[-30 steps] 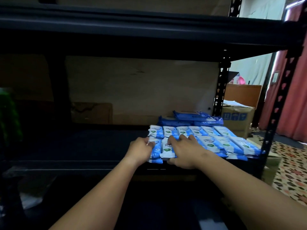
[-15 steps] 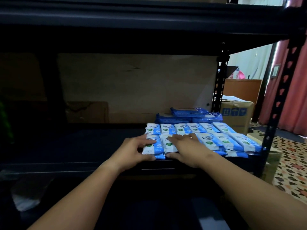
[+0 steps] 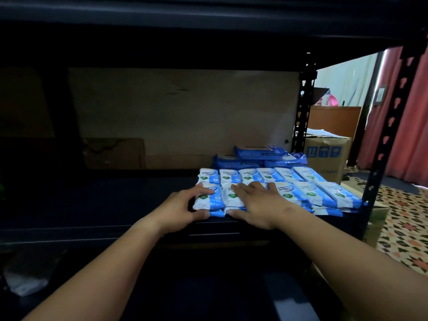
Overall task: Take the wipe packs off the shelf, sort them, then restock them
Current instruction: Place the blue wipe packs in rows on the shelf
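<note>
Hands [image 3: 222,205] atop front wipe packs [image 3: 301,193]

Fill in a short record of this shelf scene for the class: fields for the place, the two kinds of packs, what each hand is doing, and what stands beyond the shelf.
place: dark metal shelf, packs at its right end
white packs: two rows at the front, stacked in layers
blue packs: piled behind the white ones
left hand: grips the front-left white pack, thumb at its near edge
right hand: lies flat across the next front packs, fingers straight
beyond: cardboard box, red curtain, patterned floor
</note>
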The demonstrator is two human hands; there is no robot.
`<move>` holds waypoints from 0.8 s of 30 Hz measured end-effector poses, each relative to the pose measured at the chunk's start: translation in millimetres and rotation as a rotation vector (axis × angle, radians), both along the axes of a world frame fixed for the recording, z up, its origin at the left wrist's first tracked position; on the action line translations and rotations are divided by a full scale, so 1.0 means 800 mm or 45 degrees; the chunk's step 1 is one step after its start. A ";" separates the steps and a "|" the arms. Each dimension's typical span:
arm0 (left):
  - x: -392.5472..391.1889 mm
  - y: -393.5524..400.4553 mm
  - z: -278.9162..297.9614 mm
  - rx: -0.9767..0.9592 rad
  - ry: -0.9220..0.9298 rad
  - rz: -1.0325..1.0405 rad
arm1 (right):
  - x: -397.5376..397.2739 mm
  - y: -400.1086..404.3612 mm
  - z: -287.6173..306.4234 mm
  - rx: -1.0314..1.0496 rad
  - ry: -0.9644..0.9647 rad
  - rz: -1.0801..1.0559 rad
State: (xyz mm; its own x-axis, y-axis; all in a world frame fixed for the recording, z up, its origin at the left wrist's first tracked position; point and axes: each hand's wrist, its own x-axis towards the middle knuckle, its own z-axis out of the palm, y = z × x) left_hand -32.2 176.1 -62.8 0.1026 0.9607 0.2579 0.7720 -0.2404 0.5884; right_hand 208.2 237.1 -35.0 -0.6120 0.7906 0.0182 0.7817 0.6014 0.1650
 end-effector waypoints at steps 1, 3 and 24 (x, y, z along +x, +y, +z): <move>0.001 0.000 0.000 -0.013 -0.016 0.004 | 0.001 0.002 0.001 -0.013 0.001 0.008; 0.004 0.000 0.001 -0.028 -0.051 0.015 | 0.001 0.005 0.001 -0.028 0.001 0.012; 0.046 0.059 -0.023 -0.166 -0.819 0.271 | 0.024 0.024 -0.005 -0.123 0.265 0.006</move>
State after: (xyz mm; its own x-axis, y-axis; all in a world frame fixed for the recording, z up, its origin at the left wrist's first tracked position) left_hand 4.4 223.3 -80.9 -0.2264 0.9703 0.0852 0.2822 -0.0184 0.9592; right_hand 227.4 256.6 -39.1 -0.6066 0.7920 0.0685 0.7901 0.6102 -0.0580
